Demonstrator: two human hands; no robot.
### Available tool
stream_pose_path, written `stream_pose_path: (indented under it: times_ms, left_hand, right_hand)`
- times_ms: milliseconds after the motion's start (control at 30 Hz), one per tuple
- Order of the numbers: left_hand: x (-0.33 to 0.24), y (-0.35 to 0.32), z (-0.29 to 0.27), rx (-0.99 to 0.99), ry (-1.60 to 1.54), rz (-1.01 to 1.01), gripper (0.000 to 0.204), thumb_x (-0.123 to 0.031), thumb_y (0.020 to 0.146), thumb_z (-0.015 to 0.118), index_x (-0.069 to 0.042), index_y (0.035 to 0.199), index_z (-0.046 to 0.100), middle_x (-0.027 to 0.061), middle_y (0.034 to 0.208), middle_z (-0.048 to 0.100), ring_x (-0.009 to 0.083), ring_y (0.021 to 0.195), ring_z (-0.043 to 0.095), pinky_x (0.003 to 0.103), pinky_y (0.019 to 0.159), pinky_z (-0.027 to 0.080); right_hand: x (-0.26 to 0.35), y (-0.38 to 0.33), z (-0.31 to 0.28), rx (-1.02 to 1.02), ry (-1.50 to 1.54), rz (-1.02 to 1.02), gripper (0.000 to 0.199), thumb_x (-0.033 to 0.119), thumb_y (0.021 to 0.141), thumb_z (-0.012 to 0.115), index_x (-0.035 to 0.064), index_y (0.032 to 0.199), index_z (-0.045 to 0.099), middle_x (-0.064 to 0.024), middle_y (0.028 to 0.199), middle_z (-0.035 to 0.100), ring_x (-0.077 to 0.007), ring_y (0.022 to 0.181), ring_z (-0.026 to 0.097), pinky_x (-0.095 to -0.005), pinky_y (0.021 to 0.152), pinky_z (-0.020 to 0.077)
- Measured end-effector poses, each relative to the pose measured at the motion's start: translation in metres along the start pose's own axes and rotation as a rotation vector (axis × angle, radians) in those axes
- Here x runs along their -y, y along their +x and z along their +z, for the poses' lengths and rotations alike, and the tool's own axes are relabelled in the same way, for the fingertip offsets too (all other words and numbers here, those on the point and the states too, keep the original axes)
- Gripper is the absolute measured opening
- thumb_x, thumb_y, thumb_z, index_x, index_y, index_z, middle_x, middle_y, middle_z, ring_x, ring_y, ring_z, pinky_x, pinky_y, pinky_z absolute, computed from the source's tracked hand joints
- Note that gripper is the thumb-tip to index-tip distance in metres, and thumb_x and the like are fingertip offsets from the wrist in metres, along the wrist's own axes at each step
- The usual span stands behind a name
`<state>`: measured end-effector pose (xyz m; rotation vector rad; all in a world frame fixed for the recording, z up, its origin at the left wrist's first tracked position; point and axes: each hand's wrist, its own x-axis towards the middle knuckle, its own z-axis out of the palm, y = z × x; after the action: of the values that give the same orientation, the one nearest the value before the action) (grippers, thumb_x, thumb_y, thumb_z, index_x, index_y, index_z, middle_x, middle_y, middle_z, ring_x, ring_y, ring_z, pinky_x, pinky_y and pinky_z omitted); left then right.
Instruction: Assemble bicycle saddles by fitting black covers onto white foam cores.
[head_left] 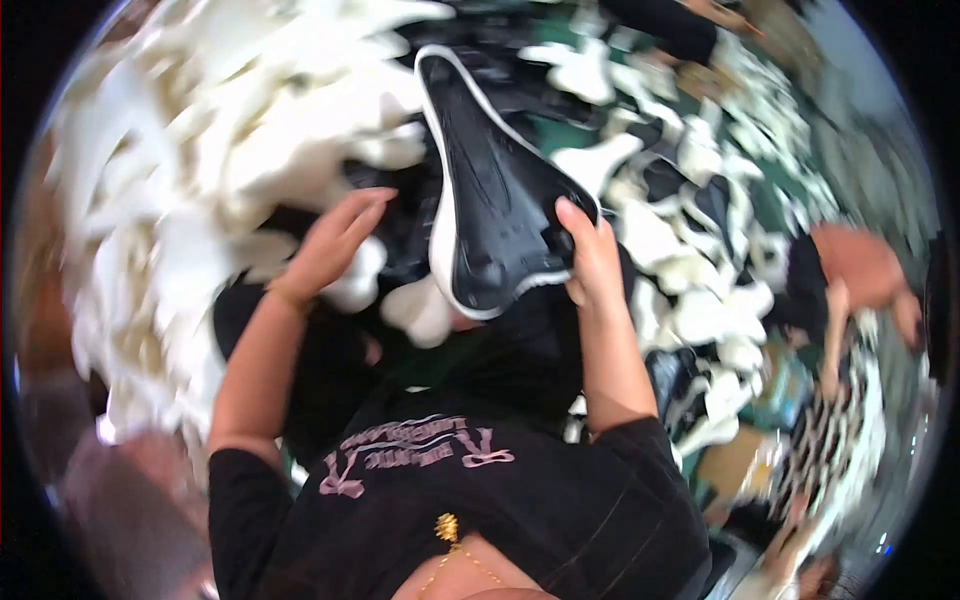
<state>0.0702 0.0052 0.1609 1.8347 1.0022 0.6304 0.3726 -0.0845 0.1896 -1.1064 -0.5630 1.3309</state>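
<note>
A bicycle saddle (492,190) is held up in front of me, its black underside facing the camera and a white cover edge running round it. The narrow nose points away from me. My right hand (594,250) grips the wide rear end at its right corner, the thumb lying on the black base. To the left of the saddle, my left hand (335,245) is apart from it, fingers stretched out and nothing in them. A pale saddle-shaped piece (418,310) lies just below the held saddle.
White saddle-shaped pieces (240,110) are heaped at the far left, blurred. Black pieces (500,60) lie beyond the held saddle. More white pieces (690,270) are piled at right. A co-worker's arm (865,270) and a cardboard box (738,465) are farther right.
</note>
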Motion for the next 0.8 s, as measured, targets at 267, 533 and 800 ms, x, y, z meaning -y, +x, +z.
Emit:
stream_pose_path:
  times_ms: [267, 533, 800]
  left_hand:
    - [0.086, 0.039, -0.068, 0.075, 1.685, 0.472, 0.047, -0.015, 0.087, 0.043, -0.015, 0.133, 0.045, 0.0131, 0.132, 0.048, 0.0295, 0.132, 0.036, 0.050, 0.115, 0.018]
    - [-0.045, 0.050, -0.066, -0.557, 0.710, 0.549, 0.065, -0.002, 0.066, 0.066, -0.003, 0.127, 0.044, 0.0149, 0.113, 0.053, 0.0321, 0.107, 0.052, 0.041, 0.099, 0.040]
    - [-0.048, -0.024, -0.067, -0.647, -0.557, 0.121, 0.058, -0.006, 0.079, 0.047, 0.005, 0.134, 0.035, 0.0196, 0.122, 0.053, 0.0294, 0.116, 0.050, 0.039, 0.104, 0.036]
  right_hand:
    - [0.049, 0.005, -0.154, -0.488, 0.273, -0.250, 0.048, 0.042, 0.092, 0.055, 0.0076, 0.125, 0.050, -0.0130, 0.125, 0.056, -0.0336, 0.110, 0.058, -0.0514, 0.089, 0.0521]
    - [0.102, 0.054, -0.269, -0.478, 0.575, -0.330, 0.039, 0.014, 0.095, 0.044, -0.0108, 0.125, 0.040, -0.0258, 0.121, 0.055, -0.0366, 0.116, 0.053, -0.0495, 0.099, 0.0470]
    - [-0.020, 0.183, 0.000, 0.348, -0.847, 0.215, 0.034, 0.023, 0.087, 0.062, 0.0048, 0.116, 0.060, -0.0085, 0.098, 0.066, -0.0183, 0.077, 0.066, -0.0305, 0.064, 0.0554]
